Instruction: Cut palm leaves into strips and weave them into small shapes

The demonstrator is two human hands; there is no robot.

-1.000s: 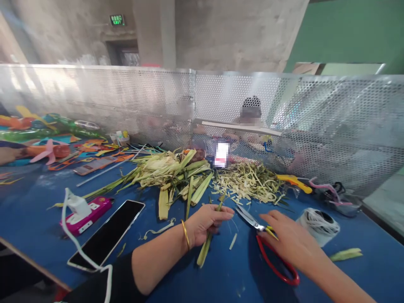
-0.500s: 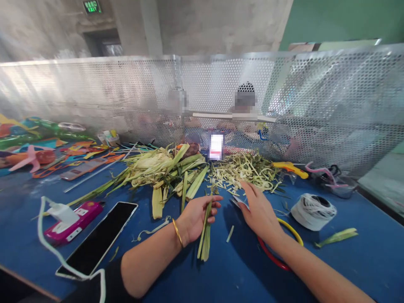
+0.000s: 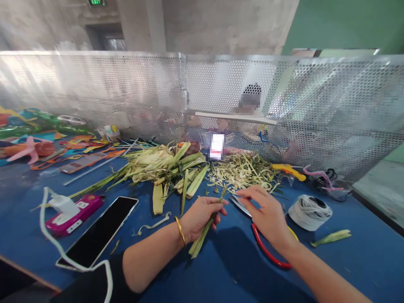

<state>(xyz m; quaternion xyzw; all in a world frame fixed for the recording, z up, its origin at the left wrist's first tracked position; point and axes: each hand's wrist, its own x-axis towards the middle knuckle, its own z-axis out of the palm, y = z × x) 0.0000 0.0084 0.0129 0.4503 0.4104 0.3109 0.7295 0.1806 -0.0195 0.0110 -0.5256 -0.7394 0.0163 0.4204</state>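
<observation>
A small bundle of green leaf strips [image 3: 202,240] is gripped in my left hand [image 3: 203,214], its flat ends hanging toward me and a thin tip sticking up past the fingers. My right hand [image 3: 263,214] hovers to the right with thumb and forefinger stretched out and apart. Under it lies a pair of scissors [image 3: 260,242] with one red and one yellow handle. The scissor blades point toward my left hand, and part of the tool is hidden by my right hand. I see nothing held in the right hand.
Behind are a pile of leaves [image 3: 154,164] and cut scraps [image 3: 249,170]. String [image 3: 311,212], a loose leaf piece [image 3: 331,237] and a yellow glue gun [image 3: 288,170] lie right. Left are a phone [image 3: 101,231] and purple power strip [image 3: 75,214]. A perforated screen [image 3: 142,92] stands behind.
My left hand has turned and shifted slightly right, tilting the bundle. My right hand has moved a little right, showing more of the scissors. A small cut piece no longer shows between the hands.
</observation>
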